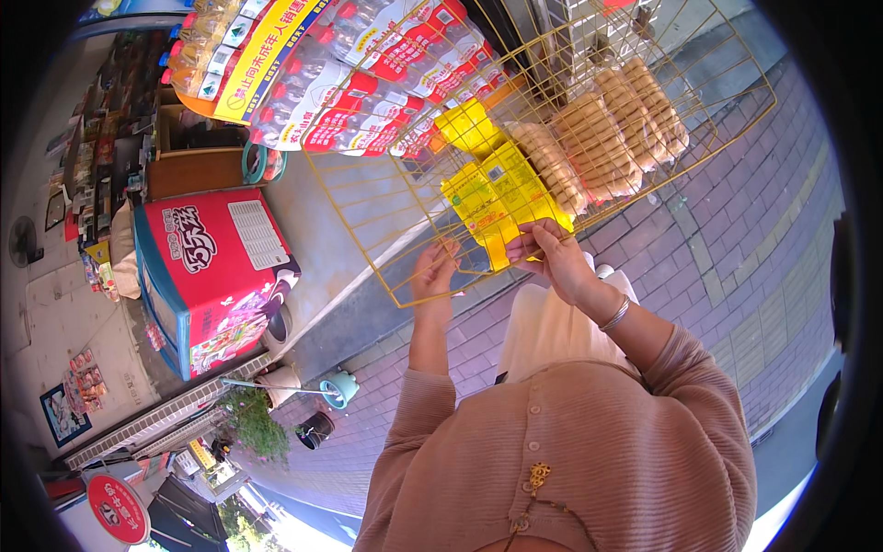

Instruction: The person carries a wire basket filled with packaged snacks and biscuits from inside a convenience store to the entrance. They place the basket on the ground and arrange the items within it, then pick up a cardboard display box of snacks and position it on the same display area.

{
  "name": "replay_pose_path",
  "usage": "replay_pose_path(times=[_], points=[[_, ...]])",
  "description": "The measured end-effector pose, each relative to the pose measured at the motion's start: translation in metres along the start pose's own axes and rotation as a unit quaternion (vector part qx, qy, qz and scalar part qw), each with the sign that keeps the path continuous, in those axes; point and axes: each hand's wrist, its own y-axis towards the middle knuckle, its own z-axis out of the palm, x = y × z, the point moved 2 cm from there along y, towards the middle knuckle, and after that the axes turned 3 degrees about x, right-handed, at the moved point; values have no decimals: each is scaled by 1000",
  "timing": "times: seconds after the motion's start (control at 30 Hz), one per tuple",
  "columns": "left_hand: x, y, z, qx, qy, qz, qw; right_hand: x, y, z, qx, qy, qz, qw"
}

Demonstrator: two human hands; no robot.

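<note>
A yellow wire rack (350,238) spans the space before me. Inside it, yellow printed packets (507,181) lie beside clear bags of round, tan biscuit-like food (597,145) standing in rows. My left hand (436,268) is at the rack's near left corner, fingers bent, among the wires. Whether it grips a wire is hard to tell. With thumb and fingers drawn together, my right hand (550,254) pinches the near edge of the yellow packets. A silver bangle circles that wrist.
Shrink-wrapped water bottles (376,83) are stacked beyond the rack, beside amber drink bottles (200,52). A red ice-cream freezer (221,238) stands on the left. Potted plants (255,421) and a light-blue pot (339,388) are on the paving (697,276) at lower left.
</note>
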Motion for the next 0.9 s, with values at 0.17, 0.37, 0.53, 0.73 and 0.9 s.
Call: replay_pose_path(times=[0.17, 0.37, 0.53, 0.73, 0.9], points=[[2, 3, -11, -8, -32, 0, 999, -11, 9, -4, -9, -7, -1, 1000], [-3, 3, -16, 27, -41, 5, 999, -5, 9, -9, 5, -6, 0, 1000], [-3, 10, -6, 14, -46, 0, 999, 2, 15, -14, 28, 14, 0, 1000], [3, 16, 0, -16, -57, -7, 998, 10, 9, -23, 34, 17, 25, 999], [-1, 16, -1, -32, -50, 3, 998, 20, 5, -22, 58, 10, 48, 997]])
